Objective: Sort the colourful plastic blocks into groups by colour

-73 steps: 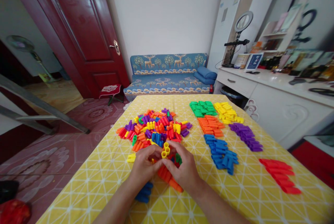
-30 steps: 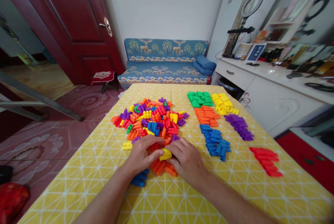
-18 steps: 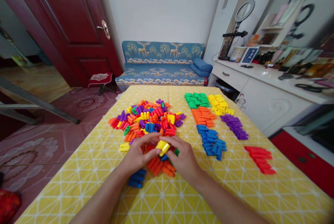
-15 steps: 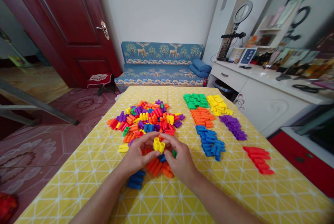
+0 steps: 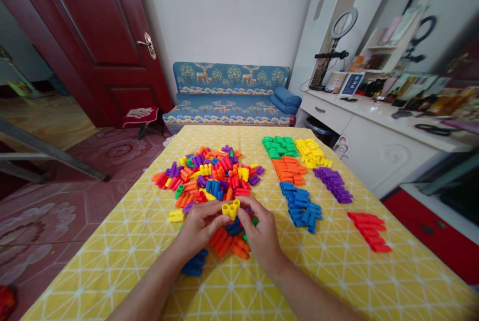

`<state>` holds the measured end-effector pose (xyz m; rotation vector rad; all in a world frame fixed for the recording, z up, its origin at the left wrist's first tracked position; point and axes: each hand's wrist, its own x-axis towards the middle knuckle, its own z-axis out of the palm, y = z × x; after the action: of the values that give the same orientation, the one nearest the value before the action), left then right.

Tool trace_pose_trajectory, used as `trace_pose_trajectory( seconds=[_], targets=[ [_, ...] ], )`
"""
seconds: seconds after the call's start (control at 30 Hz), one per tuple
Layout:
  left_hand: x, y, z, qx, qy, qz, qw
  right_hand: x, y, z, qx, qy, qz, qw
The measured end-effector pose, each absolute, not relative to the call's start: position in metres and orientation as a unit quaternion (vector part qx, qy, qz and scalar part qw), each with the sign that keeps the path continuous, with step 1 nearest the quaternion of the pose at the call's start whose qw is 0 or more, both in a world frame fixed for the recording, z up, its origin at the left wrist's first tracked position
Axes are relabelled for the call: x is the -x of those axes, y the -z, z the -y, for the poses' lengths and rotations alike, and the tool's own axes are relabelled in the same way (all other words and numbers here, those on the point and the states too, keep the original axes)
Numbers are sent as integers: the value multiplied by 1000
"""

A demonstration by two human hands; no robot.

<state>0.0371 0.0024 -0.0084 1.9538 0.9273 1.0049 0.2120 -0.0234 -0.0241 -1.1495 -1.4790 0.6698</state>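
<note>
Between both hands I hold a yellow piece of joined plastic tubes [image 5: 232,211], its open ends facing up toward me. My left hand [image 5: 204,224] pinches it from the left with thumb and fingers. From the right, the thumb and fingers of my right hand [image 5: 260,226] close on the same piece. Under and beyond the hands spreads a mixed pile of tube pieces [image 5: 215,171] in red, orange, purple, yellow, blue and green. Orange pieces [image 5: 221,242] lie right below my hands, and blue pieces [image 5: 194,263] sit beside my left wrist.
On the table's right side lie single-colour groups: green pieces [image 5: 280,146], yellow pieces [image 5: 312,153], orange pieces [image 5: 289,170], blue pieces [image 5: 301,205], purple pieces [image 5: 333,184] and red pieces [image 5: 369,231]. A patterned sofa [image 5: 232,96] stands behind the table [image 5: 149,271]; a white dresser [image 5: 381,131] is at the right.
The yellow piece has been turned between my fingers, so three tube openings now show in a row. My hands stay in nearly the same place; the view has shifted slightly.
</note>
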Motion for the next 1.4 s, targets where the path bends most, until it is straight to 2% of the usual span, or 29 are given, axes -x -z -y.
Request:
trace_pose_trajectory(
  seconds=[0.13, 0.3, 0.7, 0.9, 1.07, 1.17, 1.3, 1.4],
  targets=[
    [-38, 10, -2, -736, -424, -379, 367, -213, 28, 27, 460, -155, 698, 527],
    [-37, 12, -2, -749, -414, -376, 354, -214, 30, 27, 455, -70, 739, 493],
    [-41, 8, 0, -799, -350, -330, 359, -224, 16, 33, 432, 15, 807, 402],
    [-42, 3, 3, -818, -331, -323, 343, -234, 10, 31, 436, -18, 830, 347],
    [-33, 6, -1, -794, -354, -355, 343, -313, -23, -23, 568, -21, 724, 392],
    [-31, 9, -3, -791, -361, -368, 329, -380, -42, -74, 663, -82, 616, 417],
    [-32, 13, -4, -794, -353, -369, 329, -441, -43, -123, 741, -262, 497, 368],
    [-32, 16, -5, -794, -348, -375, 329, -457, -29, -139, 751, -301, 478, 340]
  ],
)
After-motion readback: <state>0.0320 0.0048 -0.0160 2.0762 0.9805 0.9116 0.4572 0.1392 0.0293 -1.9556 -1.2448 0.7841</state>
